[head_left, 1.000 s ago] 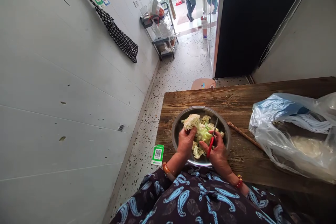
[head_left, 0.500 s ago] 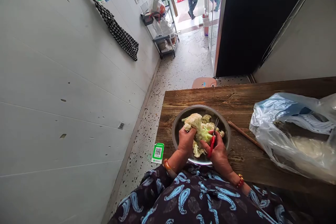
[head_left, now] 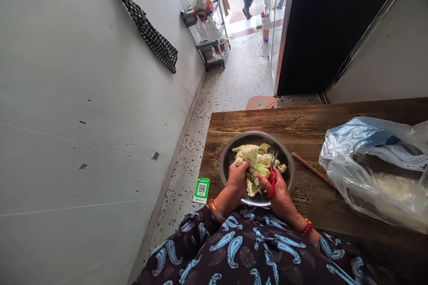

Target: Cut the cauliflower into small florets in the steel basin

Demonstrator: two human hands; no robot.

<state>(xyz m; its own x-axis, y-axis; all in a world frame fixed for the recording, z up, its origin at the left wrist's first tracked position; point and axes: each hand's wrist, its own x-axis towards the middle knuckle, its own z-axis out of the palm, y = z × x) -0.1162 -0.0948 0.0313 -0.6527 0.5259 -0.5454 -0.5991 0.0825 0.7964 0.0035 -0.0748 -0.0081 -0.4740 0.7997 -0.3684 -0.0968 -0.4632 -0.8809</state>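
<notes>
Head camera: the left hand (head_left: 236, 180) pinches a cauliflower piece (head_left: 249, 153) over the metal bowl (head_left: 228, 163) on the wooden counter (head_left: 302, 130), the right hand (head_left: 281, 195) gripping red-handled scissors (head_left: 272, 181), apparently mid-trimming, the next snip calling for blades (head_left: 273, 159) against stem (head_left: 258, 169).

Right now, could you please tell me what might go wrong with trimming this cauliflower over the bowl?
The red-handled scissors in the right hand have their blades parted, and the left hand is close by, so a slip might nick it. The left hand holds the cauliflower over the metal bowl, so a loosened floret could tumble, perhaps past the rim.
</notes>
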